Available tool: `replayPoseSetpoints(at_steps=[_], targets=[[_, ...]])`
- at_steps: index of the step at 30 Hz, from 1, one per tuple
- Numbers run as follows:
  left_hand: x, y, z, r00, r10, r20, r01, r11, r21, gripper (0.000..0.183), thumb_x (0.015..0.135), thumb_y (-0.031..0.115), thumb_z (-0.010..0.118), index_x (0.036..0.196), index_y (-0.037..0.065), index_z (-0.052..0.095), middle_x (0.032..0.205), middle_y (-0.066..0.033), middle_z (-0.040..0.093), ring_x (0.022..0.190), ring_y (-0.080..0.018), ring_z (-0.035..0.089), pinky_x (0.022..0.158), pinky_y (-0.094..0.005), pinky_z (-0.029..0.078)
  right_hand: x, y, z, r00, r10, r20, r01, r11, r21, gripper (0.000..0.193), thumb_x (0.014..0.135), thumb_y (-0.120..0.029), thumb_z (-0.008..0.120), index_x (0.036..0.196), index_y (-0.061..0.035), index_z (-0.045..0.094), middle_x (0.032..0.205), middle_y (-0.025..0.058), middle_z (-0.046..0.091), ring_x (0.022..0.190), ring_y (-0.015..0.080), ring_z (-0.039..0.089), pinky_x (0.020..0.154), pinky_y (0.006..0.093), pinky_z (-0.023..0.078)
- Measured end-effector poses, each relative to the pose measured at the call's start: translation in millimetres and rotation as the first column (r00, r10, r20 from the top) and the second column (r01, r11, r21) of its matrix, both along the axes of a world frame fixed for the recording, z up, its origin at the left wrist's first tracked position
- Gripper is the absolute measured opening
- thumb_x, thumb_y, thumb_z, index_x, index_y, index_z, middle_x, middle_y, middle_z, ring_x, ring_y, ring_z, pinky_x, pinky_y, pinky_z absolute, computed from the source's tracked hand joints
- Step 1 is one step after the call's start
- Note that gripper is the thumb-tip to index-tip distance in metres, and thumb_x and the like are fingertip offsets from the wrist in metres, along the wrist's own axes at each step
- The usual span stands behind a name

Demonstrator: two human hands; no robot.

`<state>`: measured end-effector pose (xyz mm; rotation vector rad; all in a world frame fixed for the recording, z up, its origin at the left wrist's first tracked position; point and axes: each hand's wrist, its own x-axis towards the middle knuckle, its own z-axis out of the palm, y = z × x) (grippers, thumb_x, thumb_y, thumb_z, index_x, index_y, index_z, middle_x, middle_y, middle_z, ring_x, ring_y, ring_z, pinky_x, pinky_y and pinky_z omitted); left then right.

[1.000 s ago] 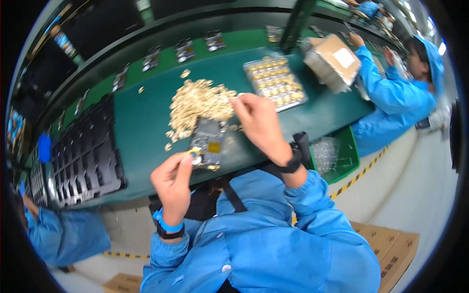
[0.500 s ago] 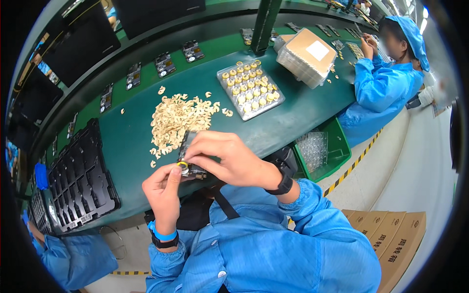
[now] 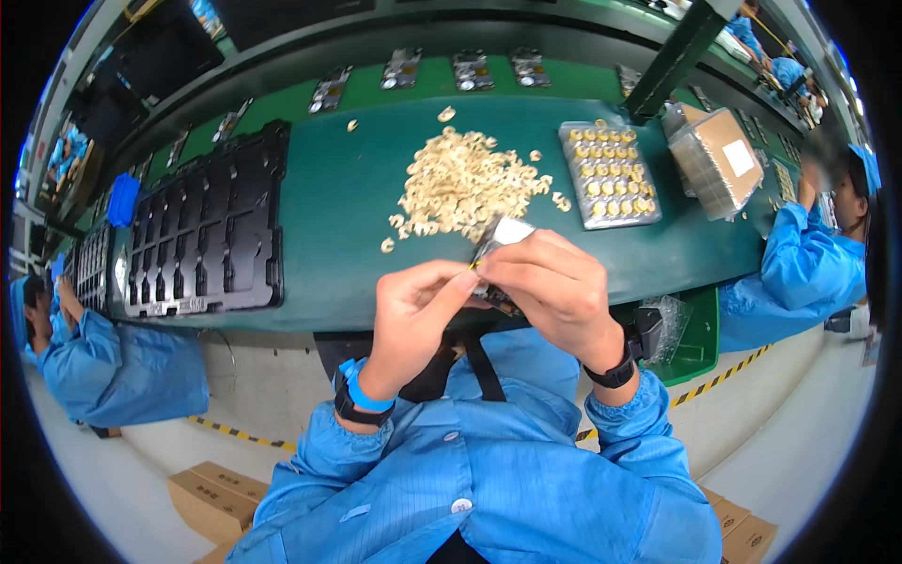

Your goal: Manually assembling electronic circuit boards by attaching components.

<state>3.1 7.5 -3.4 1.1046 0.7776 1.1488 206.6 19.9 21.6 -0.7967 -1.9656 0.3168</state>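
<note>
In front of my chest, both hands hold a small circuit board (image 3: 483, 250) with a shiny silver face, tilted up over the table's near edge. My left hand (image 3: 413, 305) pinches with thumb and forefinger at the board's left side, where a thin yellow edge (image 3: 474, 266) shows between the fingertips. My right hand (image 3: 554, 282) has its fingers closed over the board's right side and covers much of it. Just beyond lies a heap of small cream C-shaped pieces (image 3: 460, 179). To its right sits a clear tray (image 3: 620, 224) with rows of yellow-rimmed round parts.
A large black moulded tray (image 3: 211, 221) lies at left, beside a blue object (image 3: 122, 199). Several circuit boards (image 3: 472, 70) line the back strip. At right are stacked clear trays topped with cardboard (image 3: 719, 155), a green bin (image 3: 707, 329) and a co-worker (image 3: 813, 249). Another co-worker (image 3: 122, 362) sits left.
The view has swung left, so the table things appear farther right. The board is tilted up more, and the yellow-ringed round part seen before is now mostly hidden by my fingers.
</note>
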Motion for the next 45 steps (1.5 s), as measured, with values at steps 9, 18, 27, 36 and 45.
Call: replayPoseSetpoints(at_steps=[9, 18, 27, 36, 45], targets=[[-4.7, -1.7, 6.1, 0.999, 0.008, -0.051, -0.005, 0.998, 0.063, 0.014, 0.101, 0.002, 0.067, 0.108, -0.009, 0.073, 0.094, -0.0051, 0.073, 0.087, -0.0078, 0.067, 0.078, -0.0241, 0.056, -4.4, -9.1, 13.5, 0.996, -0.043, -0.075, 0.011, 0.925, -0.381, 0.015, 0.086, 0.0, 0.078, 0.101, 0.0006, 0.076, 0.097, 0.0102, 0.075, 0.076, 0.0199, 0.068, 0.069, 0.0298, 0.054], [-6.6, -1.3, -0.3, 0.999, 0.026, -0.022, -0.025, 0.999, 0.026, 0.034, 0.102, -0.003, 0.061, 0.136, -0.009, 0.061, 0.124, -0.0166, 0.07, 0.108, -0.0146, 0.067, 0.093, -0.0293, 0.056, -3.2, -9.7, 4.6, 0.946, -0.154, -0.286, -0.046, 0.808, -0.588, 0.01, 0.092, -0.002, 0.076, 0.099, 0.0038, 0.073, 0.087, 0.0058, 0.071, 0.073, 0.0083, 0.062, 0.064, 0.0244, 0.049], [-19.3, 4.2, 0.8, 0.999, -0.028, -0.041, 0.027, 0.999, -0.018, 0.032, 0.107, 0.002, 0.054, 0.137, -0.007, 0.057, 0.127, -0.0141, 0.069, 0.116, -0.0182, 0.067, 0.094, -0.0318, 0.057, -30.9, -13.5, 0.6, 0.964, -0.182, -0.191, 0.027, 0.788, -0.615, 0.008, 0.093, -0.003, 0.075, 0.093, 0.0041, 0.072, 0.077, 0.0027, 0.064, 0.06, 0.0029, 0.05, 0.052, 0.0234, 0.037], [-16.2, 1.5, 0.0, 1.0, 0.024, -0.004, -0.024, 0.999, -0.032, 0.031, 0.106, 0.003, 0.056, 0.134, -0.009, 0.058, 0.123, -0.0168, 0.071, 0.114, -0.0198, 0.07, 0.097, -0.0345, 0.06, -37.6, -12.3, 1.5, 0.968, -0.221, -0.121, 0.112, 0.808, -0.579, 0.009, 0.09, -0.004, 0.076, 0.088, 0.0036, 0.071, 0.072, 0.0033, 0.06, 0.055, 0.0049, 0.046, 0.049, 0.0254, 0.034], [-11.8, -2.3, -1.3, 0.998, 0.058, 0.028, -0.056, 0.997, -0.062, 0.03, 0.105, -0.001, 0.057, 0.133, -0.01, 0.059, 0.122, -0.0178, 0.071, 0.112, -0.0203, 0.071, 0.094, -0.0332, 0.062, -36.5, -13.3, 3.8, 0.978, -0.204, -0.032, 0.156, 0.832, -0.533, 0.009, 0.089, -0.003, 0.076, 0.086, 0.0037, 0.07, 0.07, 0.0036, 0.059, 0.053, 0.0057, 0.046, 0.048, 0.0263, 0.035]])
